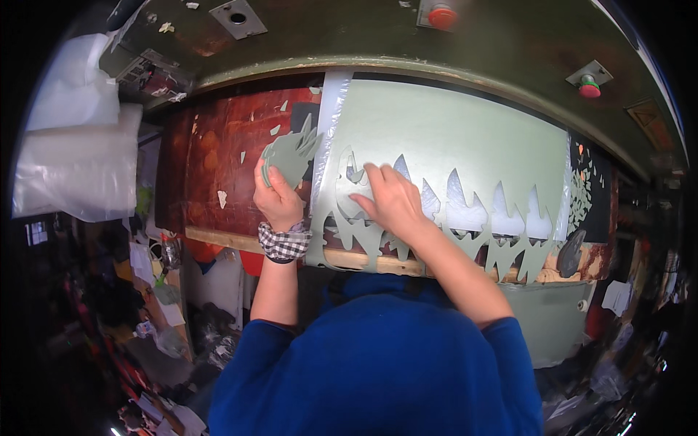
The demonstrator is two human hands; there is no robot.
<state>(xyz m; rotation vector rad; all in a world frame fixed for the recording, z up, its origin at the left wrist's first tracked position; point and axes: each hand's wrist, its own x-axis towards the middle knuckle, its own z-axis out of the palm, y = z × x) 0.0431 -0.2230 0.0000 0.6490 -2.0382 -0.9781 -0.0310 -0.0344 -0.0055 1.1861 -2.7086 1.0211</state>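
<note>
Reaching across to the cut edge of the pale green sheet, the right hand has its thumb and fingers spread a little, right beside a small opening; from where I stand I can't tell whether they pinch any material. The left hand is wrapped round a stack of grey-green pieces, pointed tips uppermost, above the table and just left of the sheet.

To work well here, I'd judge, you want the loose stack held squarely at its rounded end, so the thin points neither bend nor snag. Any piece freed from the sheet should be eased out from its broad part rather than tugged by a tip, since the narrow strips between the openings look likely to tear.

As for numbers: one sheet, one stack (its layers sit too close for me to count), and two hands. I make it four large pointed openings to the right of the fingers, the nearest partly hidden, plus the small one at the fingertips. Two red buttons sit on the machine beyond, and one checked band circles the left wrist. The scraps at the right end are too many to count.
</note>
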